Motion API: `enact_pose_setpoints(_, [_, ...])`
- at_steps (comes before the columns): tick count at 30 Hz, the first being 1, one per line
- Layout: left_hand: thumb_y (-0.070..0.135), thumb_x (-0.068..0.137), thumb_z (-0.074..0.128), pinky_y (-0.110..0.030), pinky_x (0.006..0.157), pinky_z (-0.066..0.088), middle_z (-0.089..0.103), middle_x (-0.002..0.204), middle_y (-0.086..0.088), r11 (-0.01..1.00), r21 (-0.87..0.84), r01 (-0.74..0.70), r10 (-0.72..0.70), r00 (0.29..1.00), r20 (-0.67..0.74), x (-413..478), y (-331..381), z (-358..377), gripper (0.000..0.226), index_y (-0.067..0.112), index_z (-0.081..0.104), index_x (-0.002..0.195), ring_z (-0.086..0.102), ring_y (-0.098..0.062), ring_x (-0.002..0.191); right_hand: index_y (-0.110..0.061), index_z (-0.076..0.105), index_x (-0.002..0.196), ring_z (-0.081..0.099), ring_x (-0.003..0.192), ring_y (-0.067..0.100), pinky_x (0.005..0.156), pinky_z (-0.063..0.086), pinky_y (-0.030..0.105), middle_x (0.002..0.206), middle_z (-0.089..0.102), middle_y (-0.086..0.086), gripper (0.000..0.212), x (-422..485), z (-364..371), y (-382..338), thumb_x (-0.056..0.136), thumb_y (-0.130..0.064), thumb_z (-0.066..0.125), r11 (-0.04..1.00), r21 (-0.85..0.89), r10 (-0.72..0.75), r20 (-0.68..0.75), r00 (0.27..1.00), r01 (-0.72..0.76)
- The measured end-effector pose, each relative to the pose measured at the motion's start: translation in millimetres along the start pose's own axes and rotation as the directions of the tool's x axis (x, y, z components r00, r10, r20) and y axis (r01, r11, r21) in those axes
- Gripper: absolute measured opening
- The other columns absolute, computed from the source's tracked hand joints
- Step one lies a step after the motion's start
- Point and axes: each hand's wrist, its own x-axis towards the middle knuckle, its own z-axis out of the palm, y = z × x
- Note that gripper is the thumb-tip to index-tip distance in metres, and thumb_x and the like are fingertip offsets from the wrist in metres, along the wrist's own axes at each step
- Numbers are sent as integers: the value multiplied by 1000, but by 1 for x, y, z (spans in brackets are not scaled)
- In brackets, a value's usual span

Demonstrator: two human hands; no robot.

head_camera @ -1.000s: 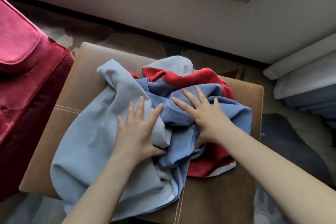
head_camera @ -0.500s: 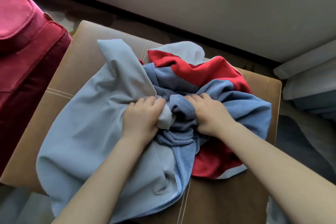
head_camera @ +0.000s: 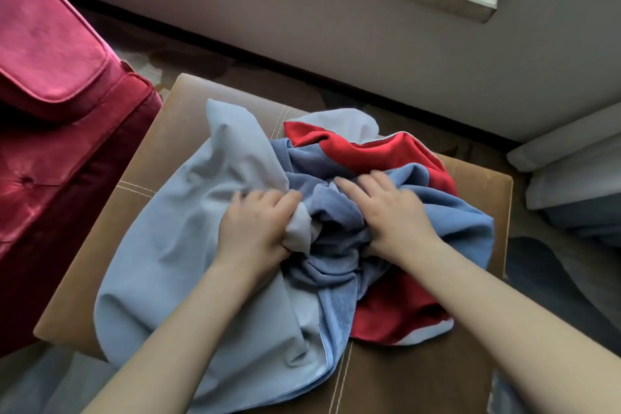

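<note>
Where the cloths are lying: a crumpled heap is sitting on the brown stool [head_camera: 420,380], covering most of its top.
Heap: a pale blue cloth [head_camera: 161,262] is spreading left, a darker blue cloth [head_camera: 339,282] is bunching in the middle, and a red cloth [head_camera: 376,148] is showing behind and right.
Textures: the fabrics are looking soft and creased; the stool is showing smooth panels with pale stitching.
Left hand [head_camera: 255,228]: fingers are curling tight, gripping a fold of the pale blue cloth.
Right hand [head_camera: 396,215]: fingers, slightly blurred, are lying nearly straight and a little spread, pressing on the darker blue cloth.
</note>
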Motion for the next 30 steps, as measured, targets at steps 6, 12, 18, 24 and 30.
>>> enact_pose_setpoints(6, [68,32,78,-73,96,27,-27,153,3,958,-166,235,-194,954,229,-28,-17,25,144,61,-24,133,-8,-35,144,-52,-34,132,-17,141,42,96,27,73,153,-29,1,153,2,19,28,38,-58,86,990,95,91,156,984,-107])
enact_pose_setpoints(12, [28,74,63,-48,94,47,-6,158,-1,959,-212,190,-158,975,156,-10,-15,51,108,56,-21,135,19,-36,138,-54,-33,132,7,142,41,92,44,57,157,-7,-1,154,19,47,27,36,-53,88,986,167,-17,149,989,-8])
enact_pose_setpoints(18, [35,86,36,-40,71,54,45,129,8,988,-77,134,-133,991,18,10,-7,50,55,45,27,139,45,-23,113,-41,7,143,42,101,30,78,49,46,128,40,-3,104,33,48,13,62,-55,71,983,167,-82,22,996,78])
enact_pose_setpoints(24, [33,94,41,-36,69,52,54,113,5,994,-19,106,-106,994,24,12,-8,21,33,40,45,126,54,-20,104,-39,39,128,54,98,25,66,41,33,109,56,-8,52,21,29,4,80,-40,60,983,159,-94,-21,995,96])
enact_pose_setpoints(30, [26,91,44,-39,68,51,55,109,2,993,-39,109,-112,991,-70,4,-6,-52,31,33,51,121,55,-20,104,-38,49,121,57,97,24,58,32,30,103,58,-8,47,4,-44,5,77,-41,64,996,76,-42,-151,988,54])
